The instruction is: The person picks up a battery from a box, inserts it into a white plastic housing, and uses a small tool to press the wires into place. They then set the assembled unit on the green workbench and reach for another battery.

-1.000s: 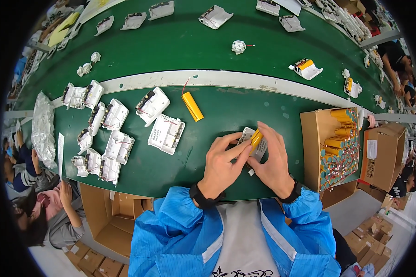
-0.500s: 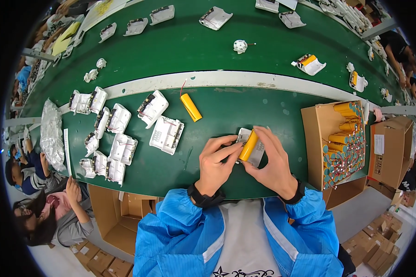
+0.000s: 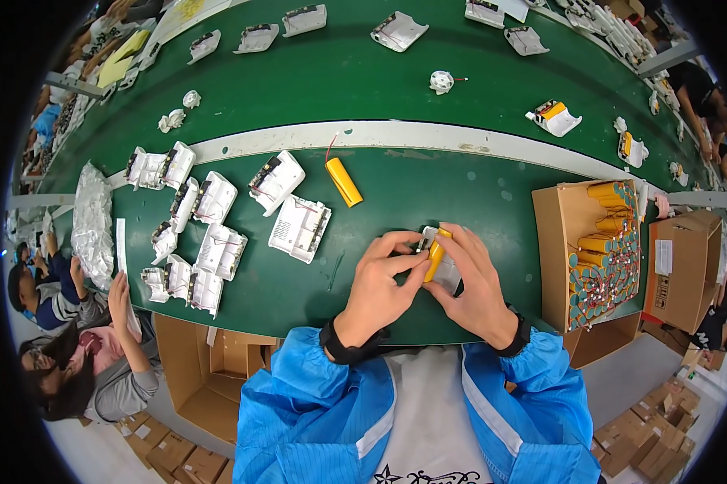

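A yellow cylindrical battery sits between my hands over a white plastic housing, which is mostly covered by my fingers. My left hand is closed, its thumb and fingertips pinching at the battery's left side. From the other side my right hand grips the battery and housing, fingers along the top end and thumb at the lower end. Whether the battery is seated in the housing I cannot tell. Beyond my left hand lies a loose yellow battery with a red wire, beside an open white housing with wiring.
Several white half-housings stand clustered on the left of the green table. At right is a cardboard box of wired batteries. Past a pale rail, a green belt carries more parts. A co-worker's hand is at far left.
My left fingers and thumb have closed further against the battery, which looks turned slightly more upright. Housings on the far belt appear shifted right, partly from my head moving.
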`<action>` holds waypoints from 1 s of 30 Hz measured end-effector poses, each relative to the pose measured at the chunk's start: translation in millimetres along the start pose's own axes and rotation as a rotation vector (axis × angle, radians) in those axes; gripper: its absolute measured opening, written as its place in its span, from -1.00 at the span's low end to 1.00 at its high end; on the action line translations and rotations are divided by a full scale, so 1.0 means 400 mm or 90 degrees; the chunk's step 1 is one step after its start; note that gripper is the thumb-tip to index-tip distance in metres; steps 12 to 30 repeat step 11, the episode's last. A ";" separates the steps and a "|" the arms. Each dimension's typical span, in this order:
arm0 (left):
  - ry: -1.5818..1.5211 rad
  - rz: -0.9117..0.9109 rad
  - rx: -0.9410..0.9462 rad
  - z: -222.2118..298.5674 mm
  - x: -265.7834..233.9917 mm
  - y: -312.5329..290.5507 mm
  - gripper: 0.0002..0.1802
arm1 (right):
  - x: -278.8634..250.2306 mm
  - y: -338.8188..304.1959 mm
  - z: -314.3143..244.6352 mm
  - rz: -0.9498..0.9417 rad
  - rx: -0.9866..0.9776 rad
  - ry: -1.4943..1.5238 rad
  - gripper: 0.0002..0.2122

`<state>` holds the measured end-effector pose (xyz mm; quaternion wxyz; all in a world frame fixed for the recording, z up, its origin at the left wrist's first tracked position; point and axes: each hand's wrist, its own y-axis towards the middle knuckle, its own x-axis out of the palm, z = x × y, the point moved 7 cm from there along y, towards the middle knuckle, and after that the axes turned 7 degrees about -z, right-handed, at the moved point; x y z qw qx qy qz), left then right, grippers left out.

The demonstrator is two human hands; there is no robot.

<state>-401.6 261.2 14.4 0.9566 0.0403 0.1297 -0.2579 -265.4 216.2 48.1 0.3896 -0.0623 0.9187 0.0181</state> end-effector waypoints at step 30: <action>-0.038 -0.018 -0.105 -0.036 0.016 0.038 -0.82 | -0.006 -0.018 0.032 -0.035 -0.016 0.068 -0.27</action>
